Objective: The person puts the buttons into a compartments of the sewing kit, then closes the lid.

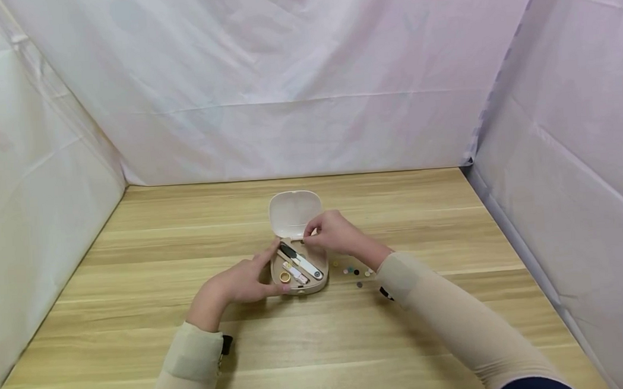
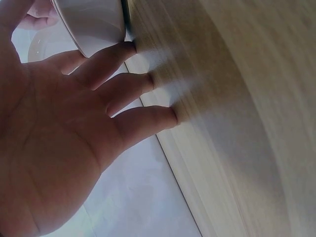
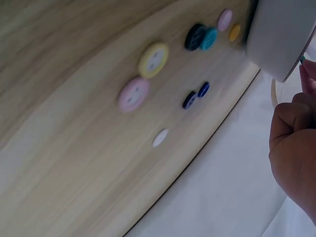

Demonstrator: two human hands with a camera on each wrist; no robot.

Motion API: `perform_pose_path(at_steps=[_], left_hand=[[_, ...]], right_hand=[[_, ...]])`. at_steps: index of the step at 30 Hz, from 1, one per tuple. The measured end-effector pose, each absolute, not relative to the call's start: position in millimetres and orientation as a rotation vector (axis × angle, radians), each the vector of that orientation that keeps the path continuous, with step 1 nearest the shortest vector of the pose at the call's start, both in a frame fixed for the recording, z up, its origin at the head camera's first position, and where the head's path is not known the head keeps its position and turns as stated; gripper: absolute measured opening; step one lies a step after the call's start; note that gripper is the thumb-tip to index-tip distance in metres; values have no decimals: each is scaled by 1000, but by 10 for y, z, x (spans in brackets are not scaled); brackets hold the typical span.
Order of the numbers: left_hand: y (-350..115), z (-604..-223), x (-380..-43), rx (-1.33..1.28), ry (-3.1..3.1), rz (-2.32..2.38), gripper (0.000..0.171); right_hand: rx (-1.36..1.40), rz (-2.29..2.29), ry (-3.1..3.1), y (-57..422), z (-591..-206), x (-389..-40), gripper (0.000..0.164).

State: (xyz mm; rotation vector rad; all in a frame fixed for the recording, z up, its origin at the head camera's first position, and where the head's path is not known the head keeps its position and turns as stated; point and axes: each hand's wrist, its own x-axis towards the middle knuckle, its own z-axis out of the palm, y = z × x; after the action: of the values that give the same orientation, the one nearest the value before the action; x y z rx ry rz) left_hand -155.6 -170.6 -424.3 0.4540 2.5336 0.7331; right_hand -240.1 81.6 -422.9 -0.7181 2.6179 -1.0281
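A beige sewing kit case (image 1: 317, 286) stands on the table with its clear lid (image 1: 295, 210) raised. Inside lie thread snips (image 1: 300, 260) with a black and white body, a white and pink piece (image 1: 295, 273) and a gold ring, perhaps a thimble (image 1: 285, 277). My left hand (image 1: 244, 280) rests against the case's left side, thumb at the front, index finger at the back; its other fingers (image 2: 143, 121) are spread and touch the table. Over the back right compartment, my right hand (image 1: 334, 232) pinches a tiny green button (image 3: 302, 59), mostly hidden by the fingertips.
Several loose buttons lie on the table right of the case, among them a yellow button (image 3: 153, 59), a pink button (image 3: 134, 94), a teal button (image 3: 208, 38) and a white button (image 3: 160, 138). White cloth (image 1: 295, 100) hangs behind and at both sides of the wooden table (image 1: 186, 244).
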Motion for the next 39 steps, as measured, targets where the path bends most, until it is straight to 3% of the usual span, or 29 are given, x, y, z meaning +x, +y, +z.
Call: perform_pose_path(at_steps=[21,39], left_hand=[[-1695,-4219,-1543,453,2539,736,114],[-1693,-4194,-1533,429,2530,741,115]], right_hand=[[-699,-963,2681,696,-4247,-2373,10],[-776,-800,2715,1338,-3970,-2299,18]])
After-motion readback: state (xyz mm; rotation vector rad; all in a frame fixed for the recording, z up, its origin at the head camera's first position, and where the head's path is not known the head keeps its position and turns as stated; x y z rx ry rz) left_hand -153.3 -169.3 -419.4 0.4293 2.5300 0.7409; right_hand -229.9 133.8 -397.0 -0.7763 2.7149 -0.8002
